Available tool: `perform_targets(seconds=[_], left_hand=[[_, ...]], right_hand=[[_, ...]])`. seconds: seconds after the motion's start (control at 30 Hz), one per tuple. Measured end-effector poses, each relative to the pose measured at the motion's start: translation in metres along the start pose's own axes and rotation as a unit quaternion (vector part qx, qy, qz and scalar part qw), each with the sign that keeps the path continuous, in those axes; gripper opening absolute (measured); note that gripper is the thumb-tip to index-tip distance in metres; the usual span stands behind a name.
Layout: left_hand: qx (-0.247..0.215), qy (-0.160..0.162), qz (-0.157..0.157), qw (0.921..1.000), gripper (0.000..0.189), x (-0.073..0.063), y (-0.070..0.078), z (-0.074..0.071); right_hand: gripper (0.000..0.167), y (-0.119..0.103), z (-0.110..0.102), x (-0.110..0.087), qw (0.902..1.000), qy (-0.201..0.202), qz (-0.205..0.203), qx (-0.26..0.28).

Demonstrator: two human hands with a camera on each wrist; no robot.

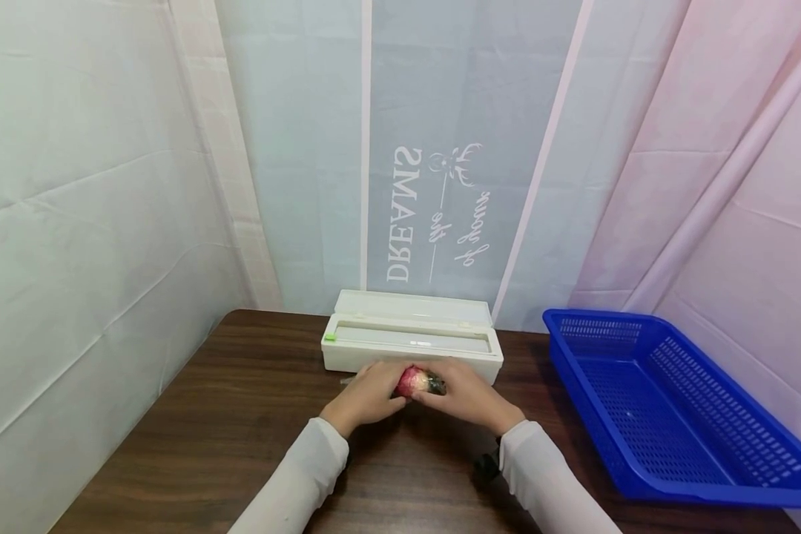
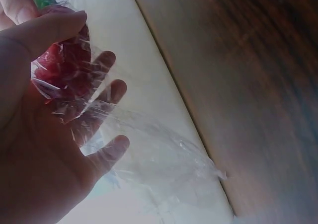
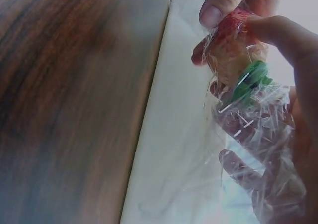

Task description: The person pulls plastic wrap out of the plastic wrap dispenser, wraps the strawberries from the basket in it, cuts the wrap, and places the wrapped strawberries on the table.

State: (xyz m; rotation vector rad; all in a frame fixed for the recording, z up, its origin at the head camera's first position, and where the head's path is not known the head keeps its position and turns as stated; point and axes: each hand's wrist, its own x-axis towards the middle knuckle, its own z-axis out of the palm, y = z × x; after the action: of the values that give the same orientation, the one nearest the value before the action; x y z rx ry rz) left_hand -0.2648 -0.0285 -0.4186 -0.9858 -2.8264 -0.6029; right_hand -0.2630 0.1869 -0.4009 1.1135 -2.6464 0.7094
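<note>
Both hands hold a strawberry-like fruit [image 1: 414, 382], red and cream with a green top, wrapped in clear plastic film. My left hand [image 1: 368, 397] grips its red end, thumb over it and the other fingers behind. At the green end my right hand [image 1: 467, 393] holds it from the other side, its thumb also on the near face. Loose film [image 2: 164, 139] trails past the left fingers in the left wrist view. More crumpled film [image 3: 268, 149] bunches across the right palm in the right wrist view.
Just behind the hands stands a long white film dispenser box [image 1: 407, 356], its lid [image 1: 414, 305] raised and a green piece [image 1: 330, 337] at its left end. A blue plastic basket [image 1: 641, 467] sits at the right of the dark wooden table [image 1: 193, 430]. Curtains hang around the table.
</note>
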Motion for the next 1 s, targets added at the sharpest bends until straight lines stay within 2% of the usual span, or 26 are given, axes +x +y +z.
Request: perform_targets(seconds=[0.17, 0.37, 0.53, 0.73, 1.0], left_hand=[[0.010, -0.008, 0.002, 0.9999, 0.054, -0.002, 0.001, 0.000], [0.015, -0.010, -0.002, 0.9998, 0.053, -0.002, 0.002, -0.001], [0.022, -0.001, 0.002, 0.9998, 0.052, -0.002, 0.003, -0.002], [0.040, 0.018, 0.002, 0.9990, 0.049, -0.001, 0.005, -0.004], [0.070, 0.064, 0.014, 0.9954, 0.049, 0.002, 0.005, -0.004]], right_hand=[[0.051, -0.002, -0.002, -0.003, 0.9996, -0.005, 0.001, -0.029], [0.059, -0.008, -0.003, -0.006, 0.9912, -0.005, 0.008, -0.132], [0.060, -0.009, -0.001, -0.008, 0.9780, 0.026, -0.016, -0.206], [0.059, -0.009, 0.003, -0.011, 0.9620, 0.060, -0.030, -0.265], [0.059, -0.011, 0.010, -0.011, 0.9534, 0.114, -0.010, -0.279]])
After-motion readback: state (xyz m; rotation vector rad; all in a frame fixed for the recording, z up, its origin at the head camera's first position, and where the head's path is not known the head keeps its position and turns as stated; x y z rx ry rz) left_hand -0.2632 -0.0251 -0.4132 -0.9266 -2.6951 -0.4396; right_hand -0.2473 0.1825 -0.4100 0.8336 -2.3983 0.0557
